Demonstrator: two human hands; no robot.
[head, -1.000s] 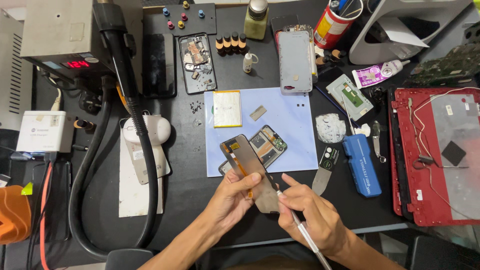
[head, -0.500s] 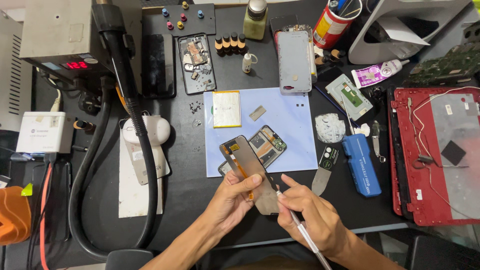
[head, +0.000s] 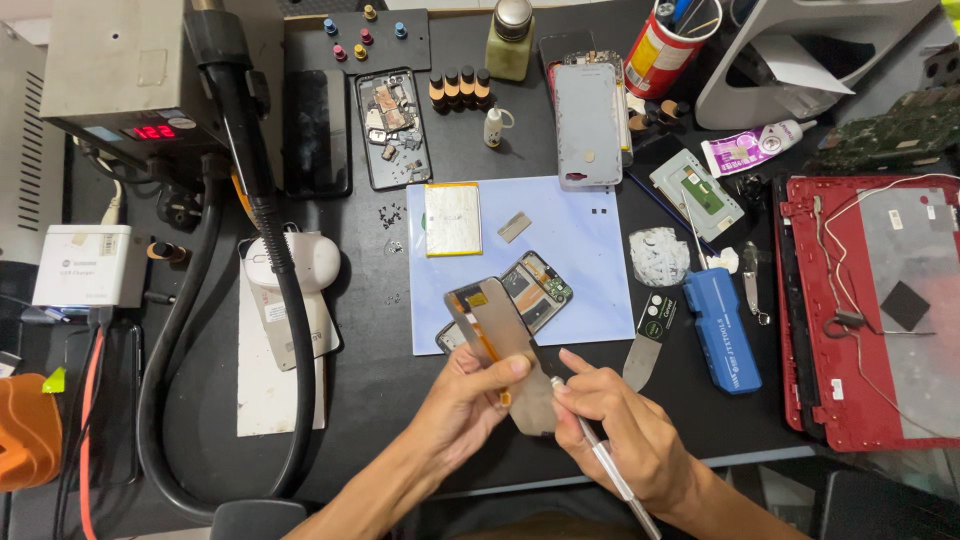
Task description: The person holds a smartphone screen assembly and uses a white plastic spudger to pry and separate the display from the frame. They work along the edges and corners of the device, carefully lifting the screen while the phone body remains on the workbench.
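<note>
On the black counter (head: 380, 400), your left hand (head: 465, 400) pinches the phone screen panel (head: 505, 350); your right hand's (head: 625, 430) fingers (head: 580, 385) pinch a metal tool (head: 610, 470) against it.

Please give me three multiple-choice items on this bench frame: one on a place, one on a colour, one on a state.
1. Where does the flat battery lie?
A on the blue mat
B on the red laptop shell
C in the orange bin

2. What colour is the case beside the metal spatula?
A green
B blue
C white

3. What is the left hand doing?
A resting empty
B gripping the phone panel
C holding a bottle

Answers: A, it sits at the mat's upper left; B, the blue case; B, fingers clasp the panel while the right hand holds a thin tool.
</note>
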